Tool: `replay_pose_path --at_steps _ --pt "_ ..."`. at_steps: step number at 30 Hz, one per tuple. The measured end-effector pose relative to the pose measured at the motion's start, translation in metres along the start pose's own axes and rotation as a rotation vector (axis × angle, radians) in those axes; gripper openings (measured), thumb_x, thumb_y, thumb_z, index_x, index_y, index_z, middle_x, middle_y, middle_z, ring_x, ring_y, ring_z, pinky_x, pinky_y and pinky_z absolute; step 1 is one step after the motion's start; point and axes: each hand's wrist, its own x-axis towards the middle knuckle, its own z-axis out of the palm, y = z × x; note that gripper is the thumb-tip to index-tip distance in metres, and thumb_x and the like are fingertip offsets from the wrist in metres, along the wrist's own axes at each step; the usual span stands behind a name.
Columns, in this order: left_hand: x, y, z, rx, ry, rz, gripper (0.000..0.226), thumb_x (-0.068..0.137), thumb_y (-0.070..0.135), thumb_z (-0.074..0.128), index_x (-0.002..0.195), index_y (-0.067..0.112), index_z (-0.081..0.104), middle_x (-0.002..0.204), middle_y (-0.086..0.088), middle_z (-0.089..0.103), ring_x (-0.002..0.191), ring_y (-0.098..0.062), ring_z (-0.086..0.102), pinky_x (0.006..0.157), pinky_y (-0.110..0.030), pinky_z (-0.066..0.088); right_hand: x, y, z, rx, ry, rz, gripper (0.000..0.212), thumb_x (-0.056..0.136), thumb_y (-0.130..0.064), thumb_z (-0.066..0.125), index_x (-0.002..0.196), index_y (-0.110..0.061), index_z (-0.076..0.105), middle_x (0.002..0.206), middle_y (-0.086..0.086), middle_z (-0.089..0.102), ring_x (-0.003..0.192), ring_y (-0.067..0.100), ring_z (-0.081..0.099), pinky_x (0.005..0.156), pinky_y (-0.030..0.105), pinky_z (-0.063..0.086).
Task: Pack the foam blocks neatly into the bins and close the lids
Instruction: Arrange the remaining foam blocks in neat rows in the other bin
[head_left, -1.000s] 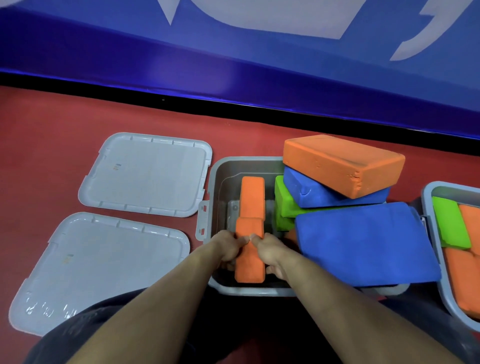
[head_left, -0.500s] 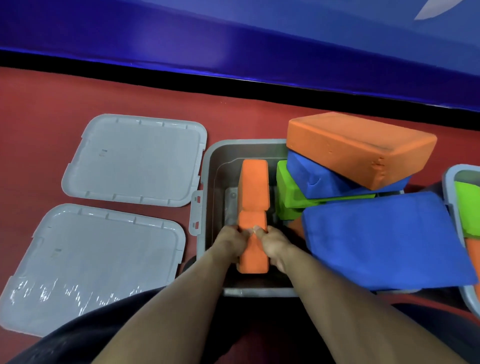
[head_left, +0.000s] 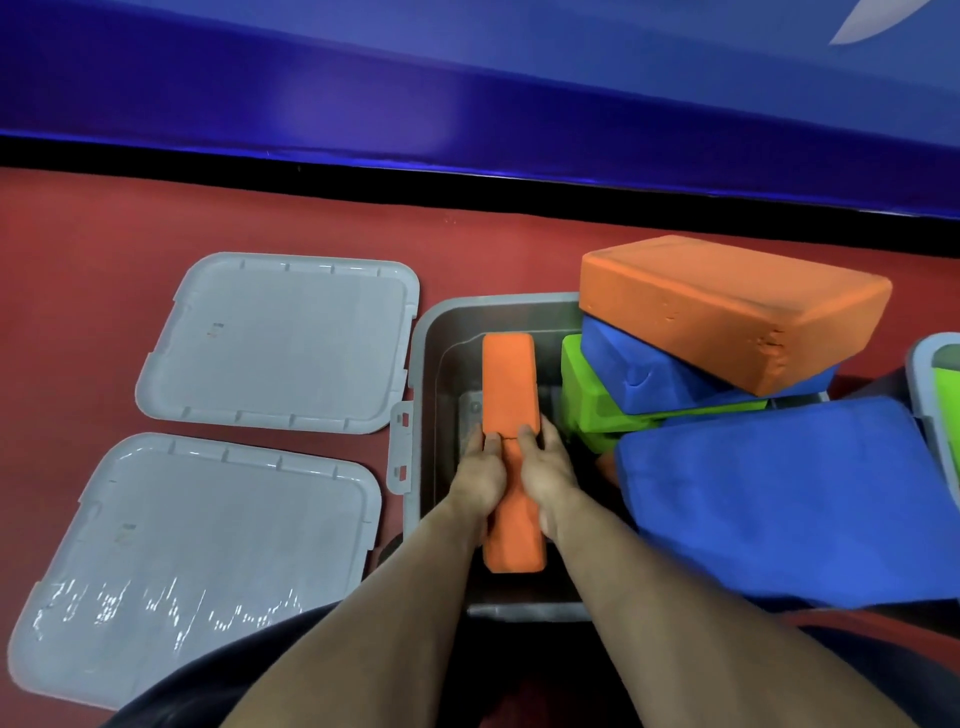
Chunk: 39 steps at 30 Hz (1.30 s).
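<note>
You're early in the packing: your left hand (head_left: 480, 480) and right hand (head_left: 548, 475) clamp the near orange block (head_left: 514, 519) on edge inside the grey bin (head_left: 418, 415), a second orange block (head_left: 508, 379) beyond it. Right of the bin, blue, green and orange blocks (head_left: 727, 312) still pile over its rim. Left of it, both lids (head_left: 280, 343) lie off on the floor

No text is readable (lid (head_left: 283, 340) stickers too blurred).
</note>
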Motion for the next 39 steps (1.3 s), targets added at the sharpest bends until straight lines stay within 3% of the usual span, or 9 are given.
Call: replay_pose_path --at_steps 5,11,15,24,28,30,32,36,39 --pt "-0.007 -0.006 0.001 0.012 0.066 0.039 0.036 0.11 0.034 0.037 0.144 0.034 0.048 0.128 -0.006 0.068 0.11 -0.024 0.068 0.099 -0.049 0.056 -0.002 0.005 -0.001 -0.024 0.042 -0.033 0.04 0.106 -0.033 0.046 0.146 -0.035 0.046 0.129 0.001 0.063 0.11 0.02 0.063 0.095 0.038 0.052" --pt "-0.009 -0.007 -0.003 0.027 0.123 0.091 0.03 0.11 0.029 0.042 0.139 0.026 0.05 0.105 0.006 0.065 0.089 -0.008 0.064 0.069 -0.024 0.052 0.0 0.009 0.002 -0.076 0.035 -0.044 0.04 0.106 -0.036 0.045 0.146 -0.037 0.046 0.13 0.0 0.063 0.111 0.022 0.063 0.1 0.043 0.052" --pt "-0.002 -0.007 -0.007 0.062 0.136 0.077 0.042 0.109 0.033 0.046 0.149 0.021 0.046 0.127 -0.002 0.065 0.101 -0.016 0.065 0.088 -0.034 0.054 0.01 0.008 0.007 -0.157 0.01 -0.046 0.043 0.104 -0.039 0.044 0.147 -0.04 0.044 0.133 0.002 0.063 0.116 0.025 0.063 0.103 0.048 0.05" --pt "-0.001 0.002 0.003 0.08 0.159 0.037 0.038 0.11 0.032 0.042 0.147 0.02 0.042 0.105 0.004 0.062 0.087 -0.011 0.061 0.084 -0.034 0.05 0.013 0.0 0.004 -0.22 0.006 -0.032 0.046 0.106 -0.039 0.04 0.152 -0.038 0.037 0.138 0.004 0.06 0.12 0.026 0.061 0.106 0.046 0.048" --pt "-0.018 0.016 0.004 0.121 0.166 0.023 0.051 0.109 0.035 0.042 0.155 0.014 0.035 0.138 -0.009 0.06 0.122 -0.03 0.06 0.106 -0.046 0.049 -0.001 -0.015 0.003 -0.311 -0.023 -0.08 0.056 0.104 -0.032 0.044 0.158 -0.033 0.027 0.145 0.005 0.055 0.125 0.025 0.058 0.108 0.042 0.045" --pt "-0.026 0.028 0.006 0.172 0.228 0.077 0.061 0.105 0.043 0.045 0.154 0.008 0.037 0.145 -0.011 0.056 0.131 -0.033 0.056 0.111 -0.045 0.045 -0.017 -0.029 0.001 -0.298 -0.037 -0.147 0.059 0.102 -0.03 0.048 0.158 -0.033 0.028 0.144 0.001 0.055 0.122 0.021 0.058 0.107 0.037 0.046" --pt "-0.035 0.043 0.007 0.191 0.298 0.184 0.069 0.095 0.053 0.047 0.144 0.005 0.051 0.139 -0.013 0.062 0.124 -0.033 0.061 0.107 -0.045 0.048 -0.038 -0.047 -0.003 -0.28 -0.064 -0.221 0.059 0.101 -0.031 0.05 0.156 -0.034 0.031 0.14 0.0 0.059 0.119 0.019 0.059 0.107 0.036 0.046" --pt "-0.085 0.098 0.01 0.225 0.252 0.382 0.048 0.104 0.037 0.047 0.125 -0.002 0.064 0.122 -0.019 0.069 0.109 -0.026 0.065 0.095 -0.038 0.05 -0.083 -0.092 -0.032 -0.373 -0.05 -0.402 0.059 0.1 -0.032 0.054 0.156 -0.029 0.034 0.15 -0.001 0.05 0.137 0.019 0.048 0.116 0.039 0.037" --pt "-0.136 0.128 0.013 0.297 0.197 0.492 0.046 0.106 0.039 0.048 0.136 0.007 0.061 0.132 -0.005 0.065 0.122 -0.022 0.06 0.109 -0.041 0.045 -0.121 -0.124 -0.073 -0.465 -0.045 -0.507 0.063 0.098 -0.04 0.059 0.155 -0.024 0.036 0.156 -0.002 0.043 0.142 0.017 0.042 0.117 0.037 0.035"
